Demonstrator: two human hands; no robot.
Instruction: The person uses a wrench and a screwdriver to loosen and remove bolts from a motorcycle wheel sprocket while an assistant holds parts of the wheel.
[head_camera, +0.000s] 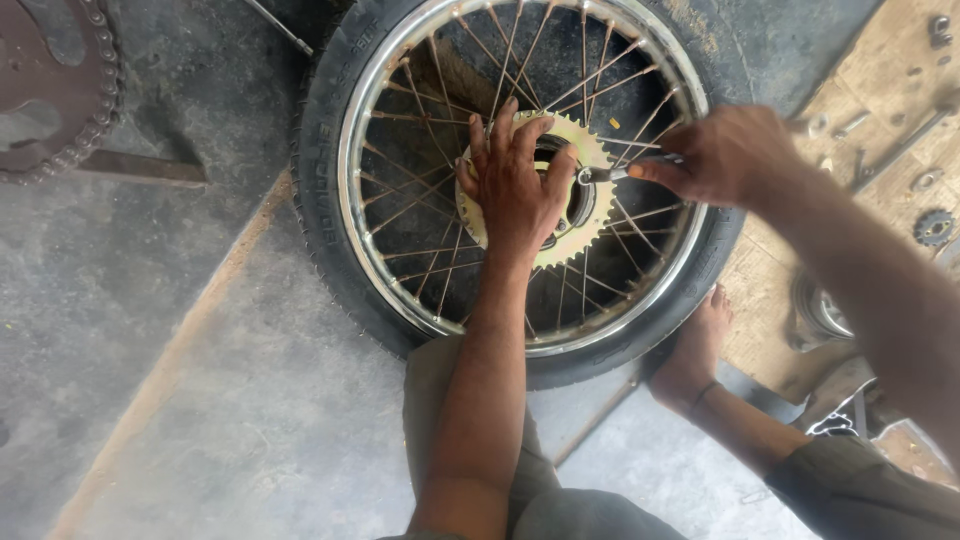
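Grey concrete floor (200, 400), dusty and stained, fills the view seen from above by a person crouching over a spoked motorcycle wheel (520, 180). That wheel lies flat on the floor, its black tyre and shiny metal rim forming a ring around thin wire spokes.

At the wheel's hub sits a pale gold toothed sprocket (570, 225), flat and roughly centred. The left hand (515, 185) rests on the sprocket's left half, palm down, fingers spread open and pointing away from the person, pressing rather than gripping. The right hand (725, 155) hovers over the wheel's right rim, fingers closed around the handle of a slim metal tool (625, 172). The tool reaches inward from that hand toward the hub, and its tip meets the sprocket just beside the left hand's thumb side.

A bare foot (695, 345) is planted against the wheel's lower right edge, touching the tyre. Beyond the wheel's right side lies a wooden board (880, 110) scattered with small metal parts, including a small dark gear (935, 227). Far off the wheel's upper left, a larger rusty sprocket wrapped with a chain (60, 90) lies on the floor.
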